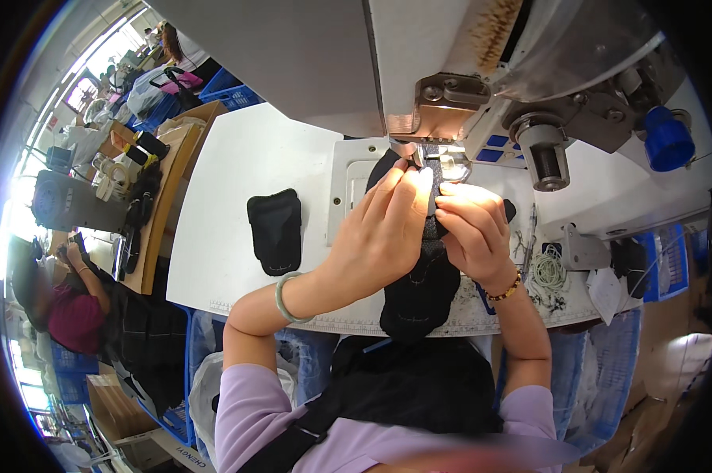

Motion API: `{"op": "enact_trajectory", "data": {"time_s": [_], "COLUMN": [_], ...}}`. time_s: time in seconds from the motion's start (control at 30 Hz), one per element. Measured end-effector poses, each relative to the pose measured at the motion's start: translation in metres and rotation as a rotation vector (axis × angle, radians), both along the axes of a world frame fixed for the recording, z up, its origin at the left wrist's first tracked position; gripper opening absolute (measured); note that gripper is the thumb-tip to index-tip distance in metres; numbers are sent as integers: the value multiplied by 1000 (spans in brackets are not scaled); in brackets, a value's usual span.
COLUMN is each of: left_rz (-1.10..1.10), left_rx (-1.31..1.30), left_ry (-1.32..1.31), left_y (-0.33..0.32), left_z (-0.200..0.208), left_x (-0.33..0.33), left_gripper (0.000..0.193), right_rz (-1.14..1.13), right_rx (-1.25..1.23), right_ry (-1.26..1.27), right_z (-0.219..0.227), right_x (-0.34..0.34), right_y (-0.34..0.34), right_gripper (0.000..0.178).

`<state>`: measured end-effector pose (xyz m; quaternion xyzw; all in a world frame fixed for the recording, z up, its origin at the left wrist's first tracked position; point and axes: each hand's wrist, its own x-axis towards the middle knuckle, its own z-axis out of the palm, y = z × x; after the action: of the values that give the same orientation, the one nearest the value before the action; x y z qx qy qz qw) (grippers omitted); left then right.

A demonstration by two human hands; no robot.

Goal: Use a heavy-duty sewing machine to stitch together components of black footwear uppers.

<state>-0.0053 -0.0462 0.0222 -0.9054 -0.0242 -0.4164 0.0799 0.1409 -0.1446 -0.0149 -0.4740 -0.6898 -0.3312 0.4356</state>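
Observation:
Under the lit needle area of a sewing machine (pixel 442 110) lies a black fabric piece (pixel 423 296), its lower part hanging toward the table's front edge. A dark grey strap (pixel 430 230) runs along its middle. My left hand (pixel 383 225), with a pale bangle on the wrist, pinches the work close to the presser foot, fingers bent together. Beside it, my right hand (pixel 478 232) grips the strap's right side between thumb and fingers. The fingertips partly hide the strap and the needle. Another black fabric piece (pixel 275 231) lies flat on the white table to the left.
The white table (pixel 214 236) has a ruler strip along its front edge. Right of my hands are a tangle of pale cord (pixel 550 270) and loose thread scraps. A blue crate (pixel 608 370) stands below on the right. Far left, another person (pixel 76 307) sits by a wooden-edged bench (pixel 163 213).

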Motion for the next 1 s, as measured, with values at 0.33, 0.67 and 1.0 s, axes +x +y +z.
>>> {"op": "enact_trajectory", "data": {"time_s": [0.33,0.67,1.0], "left_rz": [-157,-225,-296], "left_rx": [-54,-42,-164], "left_ry": [-68,-158,-224], "left_y": [25,45,58], "left_z": [-15,-29,-34], "left_x": [4,9,18], "left_gripper": [33,35,36], "right_rz": [-26,-90,-165], "right_rx": [-47,-86,-72], "right_ry": [14,43,57], "right_z": [-1,5,5], "right_x": [5,1,-5], "right_y": [2,5,8], "right_gripper": [26,27,29]}}
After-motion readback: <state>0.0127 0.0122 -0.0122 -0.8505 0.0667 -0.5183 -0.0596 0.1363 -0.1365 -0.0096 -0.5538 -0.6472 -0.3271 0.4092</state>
